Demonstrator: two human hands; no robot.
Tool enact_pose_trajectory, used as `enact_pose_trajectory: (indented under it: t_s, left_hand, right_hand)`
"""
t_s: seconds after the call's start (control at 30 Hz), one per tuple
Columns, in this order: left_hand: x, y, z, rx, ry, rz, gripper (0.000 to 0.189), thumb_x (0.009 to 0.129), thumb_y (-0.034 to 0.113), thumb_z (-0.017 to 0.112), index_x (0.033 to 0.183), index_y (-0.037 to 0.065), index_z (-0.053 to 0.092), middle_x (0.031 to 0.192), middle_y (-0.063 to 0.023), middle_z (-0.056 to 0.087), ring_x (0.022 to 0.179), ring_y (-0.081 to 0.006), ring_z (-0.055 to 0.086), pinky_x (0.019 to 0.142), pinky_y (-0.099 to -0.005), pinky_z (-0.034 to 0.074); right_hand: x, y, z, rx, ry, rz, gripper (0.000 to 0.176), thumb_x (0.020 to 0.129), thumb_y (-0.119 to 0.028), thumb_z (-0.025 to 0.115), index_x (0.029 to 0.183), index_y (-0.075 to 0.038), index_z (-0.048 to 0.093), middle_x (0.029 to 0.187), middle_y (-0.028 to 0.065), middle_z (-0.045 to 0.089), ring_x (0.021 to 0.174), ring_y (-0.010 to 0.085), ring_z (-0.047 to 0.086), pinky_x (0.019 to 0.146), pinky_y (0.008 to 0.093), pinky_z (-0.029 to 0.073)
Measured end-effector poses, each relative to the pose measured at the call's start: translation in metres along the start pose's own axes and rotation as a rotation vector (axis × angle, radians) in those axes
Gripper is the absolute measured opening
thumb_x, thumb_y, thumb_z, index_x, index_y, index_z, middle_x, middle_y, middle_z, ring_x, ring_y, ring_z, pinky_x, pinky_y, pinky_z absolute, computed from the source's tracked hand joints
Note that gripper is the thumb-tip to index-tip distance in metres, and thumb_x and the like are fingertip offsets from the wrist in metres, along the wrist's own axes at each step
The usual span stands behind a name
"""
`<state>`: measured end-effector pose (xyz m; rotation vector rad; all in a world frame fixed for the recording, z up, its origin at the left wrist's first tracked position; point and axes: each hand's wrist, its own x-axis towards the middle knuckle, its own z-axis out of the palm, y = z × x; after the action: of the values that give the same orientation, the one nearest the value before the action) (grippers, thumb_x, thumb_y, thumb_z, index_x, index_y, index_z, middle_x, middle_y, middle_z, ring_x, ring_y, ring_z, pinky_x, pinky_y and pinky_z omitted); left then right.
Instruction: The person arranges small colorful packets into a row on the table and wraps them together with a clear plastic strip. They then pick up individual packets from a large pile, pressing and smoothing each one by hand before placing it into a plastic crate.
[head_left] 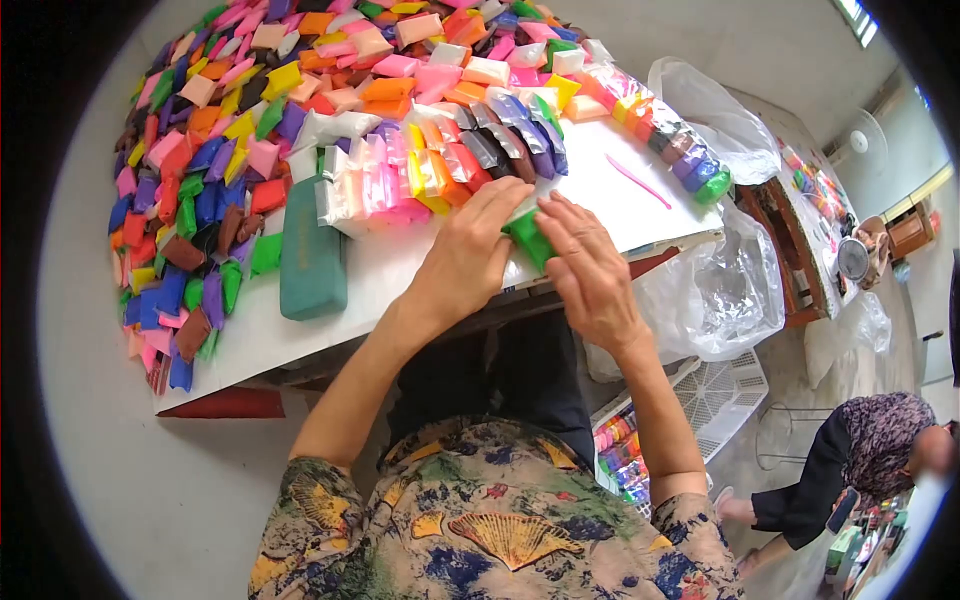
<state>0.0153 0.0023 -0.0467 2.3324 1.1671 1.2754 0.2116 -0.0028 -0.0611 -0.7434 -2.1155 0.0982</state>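
Note:
A small green clay packet in clear wrap sits between my two hands at the table's front edge. My left hand closes on its left side, fingers bent toward the back. From the right, my right hand lies over the packet with its fingers together, hiding part of it. Just beyond my hands stand rows of wrapped packets, running from white and pink through yellow, orange and red to black, brown and purple. Left of these rows is a dark green box.
A large heap of colourful packets covers the table's left and back. At right lie a filled clear sleeve of packets, a pink stick and plastic bags. Below is a white basket. Another person bends at the lower right.

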Motion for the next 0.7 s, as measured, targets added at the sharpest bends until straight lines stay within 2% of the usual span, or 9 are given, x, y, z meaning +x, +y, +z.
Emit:
enact_pose_trajectory:
  t_s: [0.13,0.37,0.57,0.7]
  left_hand:
    - [-0.009,0.012,-0.003,0.015,0.116,-0.058,0.041,0.08,-0.009,0.057,0.12,-0.005,0.059,0.125,-0.0215,0.059,0.122,-0.0397,0.054,0.105,-0.0445,0.043]
    - [-0.02,0.004,-0.003,-0.02,0.159,-0.113,0.028,0.083,-0.008,0.056,0.11,-0.004,0.062,0.112,-0.0198,0.062,0.106,-0.0381,0.059,0.092,-0.0433,0.047]
    - [-0.023,0.006,-0.003,-0.018,0.25,-0.158,0.02,0.085,-0.008,0.054,0.103,-0.004,0.062,0.102,-0.0199,0.062,0.096,-0.0377,0.06,0.083,-0.043,0.049]
    - [-0.027,0.01,-0.002,-0.04,0.247,-0.185,0.016,0.085,-0.006,0.056,0.1,-0.004,0.061,0.099,-0.0192,0.061,0.093,-0.0376,0.06,0.082,-0.0431,0.048]
  right_hand:
    - [0.001,-0.004,0.009,-0.073,-0.14,-0.045,0.046,0.092,-0.012,0.059,0.135,0.003,0.052,0.143,0.0213,0.049,0.139,0.0374,0.042,0.116,0.0492,0.031]
    - [-0.006,-0.002,0.015,-0.097,-0.124,-0.026,0.048,0.091,-0.015,0.06,0.134,0.003,0.052,0.141,0.0212,0.05,0.137,0.0379,0.044,0.114,0.0503,0.033]
    - [0.002,-0.014,0.007,-0.252,-0.18,-0.01,0.048,0.092,-0.019,0.06,0.134,0.002,0.053,0.141,0.0207,0.051,0.137,0.0362,0.044,0.114,0.051,0.031]
    - [-0.006,-0.022,0.019,-0.155,-0.128,0.065,0.047,0.093,-0.02,0.059,0.135,0.002,0.052,0.142,0.0203,0.05,0.138,0.0357,0.042,0.114,0.051,0.03]
